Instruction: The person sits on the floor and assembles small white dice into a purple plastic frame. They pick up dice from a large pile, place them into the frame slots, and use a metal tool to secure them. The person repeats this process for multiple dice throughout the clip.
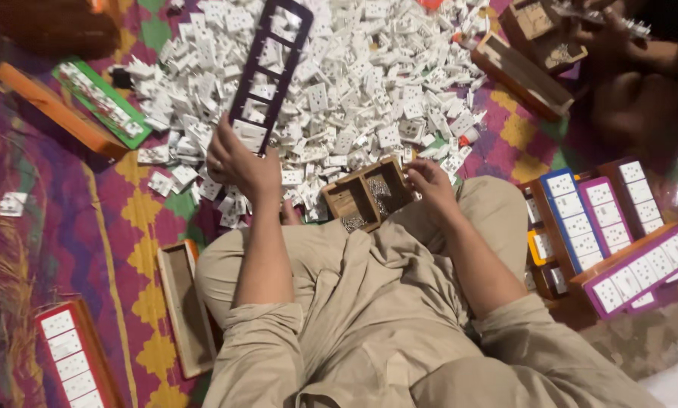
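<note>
Two hands were busy here: the left hand [237,162] had its fingers wrapped around the bottom end of a long dark purple frame [270,72], which stood tilted over a huge pile of white socket parts [354,83]. The right hand [428,181] rested loosely curled on the small wooden divided box [365,198], gripping nothing I could make out.

Loose khaki-beige clothing with sleeves rolled above the elbows.
</note>
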A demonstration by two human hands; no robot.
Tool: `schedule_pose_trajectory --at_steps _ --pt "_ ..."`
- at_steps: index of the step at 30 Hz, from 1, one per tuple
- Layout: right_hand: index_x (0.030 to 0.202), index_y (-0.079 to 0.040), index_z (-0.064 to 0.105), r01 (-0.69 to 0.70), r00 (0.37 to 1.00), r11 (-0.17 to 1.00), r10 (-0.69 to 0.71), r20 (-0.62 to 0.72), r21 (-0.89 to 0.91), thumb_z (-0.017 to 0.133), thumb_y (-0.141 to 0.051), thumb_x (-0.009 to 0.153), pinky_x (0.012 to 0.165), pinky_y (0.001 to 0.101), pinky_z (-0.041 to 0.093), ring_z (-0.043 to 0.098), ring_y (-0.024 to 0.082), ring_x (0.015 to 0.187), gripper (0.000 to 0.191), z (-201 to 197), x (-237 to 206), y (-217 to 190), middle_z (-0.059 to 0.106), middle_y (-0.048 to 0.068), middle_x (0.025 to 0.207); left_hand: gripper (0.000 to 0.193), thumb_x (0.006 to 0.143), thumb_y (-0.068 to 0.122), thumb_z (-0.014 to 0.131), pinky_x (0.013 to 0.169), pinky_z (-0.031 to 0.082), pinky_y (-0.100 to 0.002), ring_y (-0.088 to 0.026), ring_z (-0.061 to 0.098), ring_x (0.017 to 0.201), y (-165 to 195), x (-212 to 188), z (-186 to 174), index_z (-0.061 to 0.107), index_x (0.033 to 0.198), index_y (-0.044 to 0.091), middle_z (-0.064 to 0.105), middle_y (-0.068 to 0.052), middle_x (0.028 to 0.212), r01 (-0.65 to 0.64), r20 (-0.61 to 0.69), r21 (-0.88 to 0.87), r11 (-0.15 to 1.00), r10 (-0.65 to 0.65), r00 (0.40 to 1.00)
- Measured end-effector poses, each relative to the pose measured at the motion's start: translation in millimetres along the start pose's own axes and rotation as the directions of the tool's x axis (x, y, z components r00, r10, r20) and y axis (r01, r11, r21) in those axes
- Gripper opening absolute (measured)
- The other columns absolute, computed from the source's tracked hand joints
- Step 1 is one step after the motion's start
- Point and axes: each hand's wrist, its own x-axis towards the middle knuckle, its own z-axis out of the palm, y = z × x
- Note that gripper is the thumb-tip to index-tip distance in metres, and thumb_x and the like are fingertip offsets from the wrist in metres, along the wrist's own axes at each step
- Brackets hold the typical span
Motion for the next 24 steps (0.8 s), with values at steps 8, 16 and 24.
schedule_pose_trajectory --at_steps 8,16,24 --pt "0.121 0.000 0.072 0.269 0.961 0.634 -0.225 0.160 -0.725 0.073 -0.009 0.094 0.084 0.0343 0.058 0.073 0.021 0.093 0.029 45.9 77.7 -31.5 0.076 0.013 0.106 0.107 0.057 0.010 0.092 0.112 0.023 -0.071 -0.036 0.036 0.142 -26.0 42.3 34.7 0.039 0.149 0.025 0.046 -0.008 0.150 0.130 0.172 -0.002 0.991 -0.128 0.977" --pt "0.120 0.003 0.063 0.173 0.982 0.790 -0.185 0.041 -0.589 0.077 -0.015 0.091 0.072 0.0313 0.061 0.074 0.021 0.090 0.036 179.1 170.7 -63.6 0.074 0.013 0.103 0.109 0.061 0.008 0.092 0.115 0.025 -0.069 -0.035 0.036 0.145 -42.5 71.7 57.0 0.036 0.152 0.027 0.046 -0.007 0.153 0.151 0.178 -0.034 0.988 -0.143 0.974" --pt "0.118 0.004 0.065 -0.041 0.996 0.999 0.040 -0.074 -0.018 0.069 -0.004 0.098 0.071 0.0315 0.057 0.065 0.017 0.082 0.022 221.3 167.1 -36.3 0.068 0.010 0.097 0.108 0.063 0.007 0.091 0.113 0.024 -0.071 -0.035 0.035 0.145 -55.9 75.4 55.3 0.035 0.153 0.028 0.044 -0.010 0.153 0.136 0.210 0.010 0.991 -0.135 0.968"
